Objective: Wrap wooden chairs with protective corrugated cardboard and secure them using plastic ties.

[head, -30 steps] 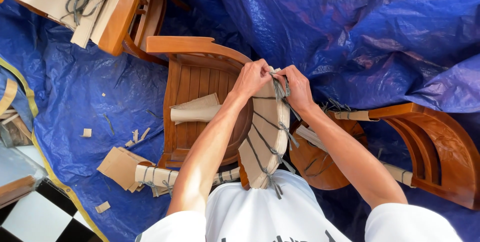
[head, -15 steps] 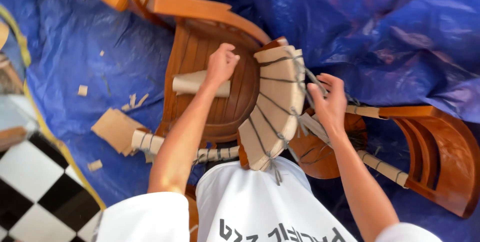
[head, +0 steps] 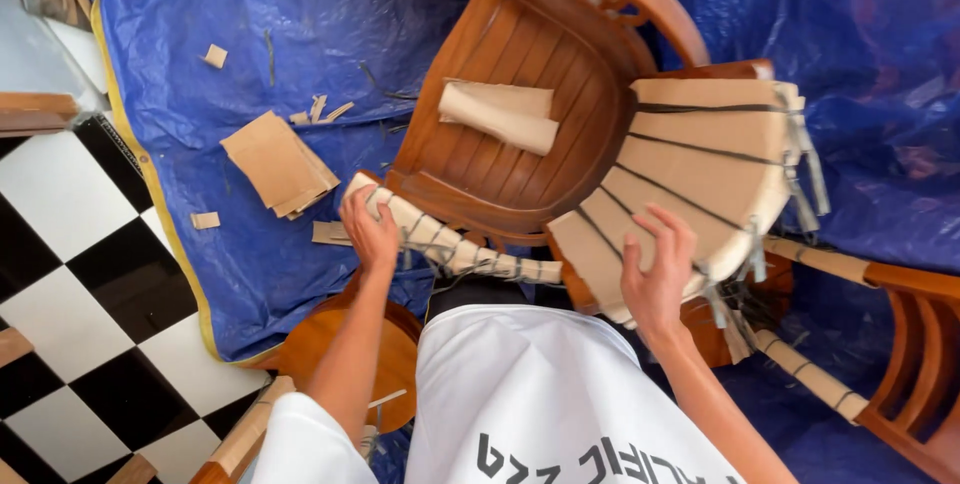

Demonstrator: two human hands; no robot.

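left hand [head: 368,232]: closed around wrapped chair leg [head: 450,242] near its end | right hand [head: 655,274]: fingers spread, flat on cardboard-wrapped chair seat [head: 690,169] tied with dark strings | wooden chair [head: 520,114] lies on blue tarp [head: 200,64], cardboard scraps [head: 278,164] near

Head view, as we recorded it. We saw a wooden chair [head: 520,114] lying on a blue tarp [head: 250,44], a folded piece of cardboard [head: 500,114] resting on its slatted seat. The left hand [head: 370,229] gripped a chair leg wrapped in cardboard and string [head: 450,242]. The right hand [head: 658,274] lay flat on a cardboard-wrapped panel [head: 700,164] bound with dark straps. Cardboard scraps [head: 278,164] lay on the tarp beside a chequered floor [head: 80,284].
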